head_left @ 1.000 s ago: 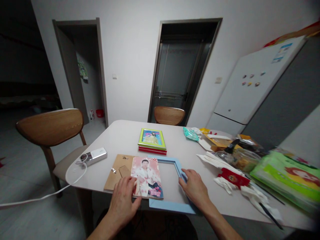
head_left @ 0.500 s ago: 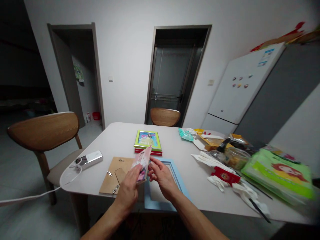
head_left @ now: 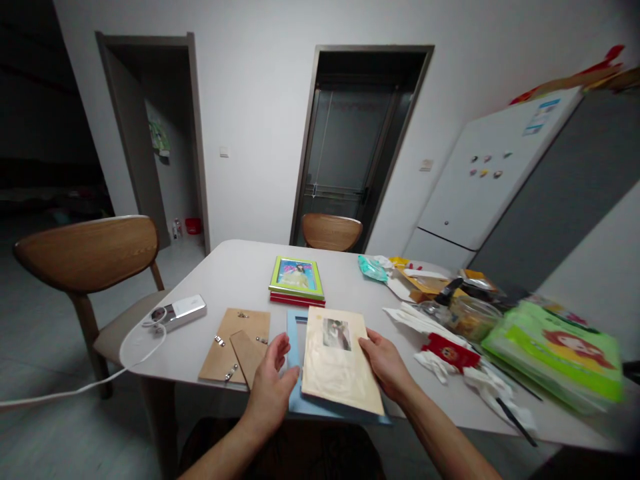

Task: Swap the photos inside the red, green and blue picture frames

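Now cream sheet (head_left: 340, 363) between both hands, over blue frame (head_left: 295, 373)

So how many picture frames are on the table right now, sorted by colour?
Blue frame, under the card sheet by the right hand: 1
Green frame, top of the stack: 1
Red frame, beneath the green one: 1
Total: 3, unless the stack hides more.
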A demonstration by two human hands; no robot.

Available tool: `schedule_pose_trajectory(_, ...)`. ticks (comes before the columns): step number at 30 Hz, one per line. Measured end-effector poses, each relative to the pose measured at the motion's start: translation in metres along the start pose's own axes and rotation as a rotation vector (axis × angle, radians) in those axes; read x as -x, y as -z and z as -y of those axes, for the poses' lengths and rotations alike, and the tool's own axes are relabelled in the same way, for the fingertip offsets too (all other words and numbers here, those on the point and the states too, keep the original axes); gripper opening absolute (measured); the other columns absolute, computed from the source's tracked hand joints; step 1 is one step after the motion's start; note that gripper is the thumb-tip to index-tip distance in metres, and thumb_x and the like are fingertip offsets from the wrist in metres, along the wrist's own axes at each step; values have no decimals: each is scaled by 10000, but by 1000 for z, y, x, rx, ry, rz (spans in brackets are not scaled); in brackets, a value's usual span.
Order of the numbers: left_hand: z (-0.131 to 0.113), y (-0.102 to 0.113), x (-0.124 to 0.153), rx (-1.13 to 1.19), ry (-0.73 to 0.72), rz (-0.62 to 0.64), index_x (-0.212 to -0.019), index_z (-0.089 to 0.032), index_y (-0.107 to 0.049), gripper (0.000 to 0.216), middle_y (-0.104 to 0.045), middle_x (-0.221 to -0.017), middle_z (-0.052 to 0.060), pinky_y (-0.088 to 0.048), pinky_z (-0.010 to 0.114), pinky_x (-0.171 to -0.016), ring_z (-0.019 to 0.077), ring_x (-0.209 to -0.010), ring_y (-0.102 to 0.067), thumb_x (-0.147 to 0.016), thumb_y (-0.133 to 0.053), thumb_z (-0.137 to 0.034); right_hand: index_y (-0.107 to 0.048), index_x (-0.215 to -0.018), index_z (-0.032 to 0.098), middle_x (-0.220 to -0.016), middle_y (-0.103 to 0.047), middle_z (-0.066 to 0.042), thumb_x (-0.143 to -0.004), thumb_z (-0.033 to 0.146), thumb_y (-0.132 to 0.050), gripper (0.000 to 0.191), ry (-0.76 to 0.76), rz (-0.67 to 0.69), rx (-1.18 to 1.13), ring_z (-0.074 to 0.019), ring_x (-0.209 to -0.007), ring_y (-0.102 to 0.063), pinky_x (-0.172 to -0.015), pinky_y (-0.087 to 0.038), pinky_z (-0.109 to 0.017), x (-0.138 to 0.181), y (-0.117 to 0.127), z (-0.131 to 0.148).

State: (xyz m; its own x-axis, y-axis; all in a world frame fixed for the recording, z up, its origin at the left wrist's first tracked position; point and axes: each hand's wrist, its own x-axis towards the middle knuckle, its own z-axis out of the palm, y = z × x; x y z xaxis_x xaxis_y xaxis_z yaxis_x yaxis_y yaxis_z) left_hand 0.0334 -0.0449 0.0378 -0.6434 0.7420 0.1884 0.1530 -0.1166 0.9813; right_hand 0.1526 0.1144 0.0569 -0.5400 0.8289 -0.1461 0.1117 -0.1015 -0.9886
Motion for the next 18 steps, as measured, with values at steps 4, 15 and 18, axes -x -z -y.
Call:
schedule_pose_trajectory(4,3,3,11,-423,-155,277,-1088,-145,-464,449,-438,-1222,123,-260,393,-990,206,-1147,-375,-642,-509,-120,-524,-1060,110,-623,-654,-43,-644,165,-390,441,9,5,187,-165,-497,-587,-442,-427,-236,-14,9,-10)
schedule_pose_trajectory(15,7,3,15,-803,-310,524,-946,-205,-493,314,-421,-1227,72,-186,446,-1001,207,-1167,-335,-650,-516,-100,-614,-969,120,-771,-662,-80,-676,225,-403,376,248,-141,812,-173,-666,-584,-598,-396,-230,-37,-1,-19)
schedule_pose_trajectory(18,6,3,15,-816,-315,544,-938,-200,-488,305,-430,-1218,73,-184,457,-996,206,-1163,-345,-652,-504,-92,-611,-975,124,-794,-661,-75,-686,229,-397,374,260,-108,853,-162,-672,-581,-601,-386,-220,-39,1,-18)
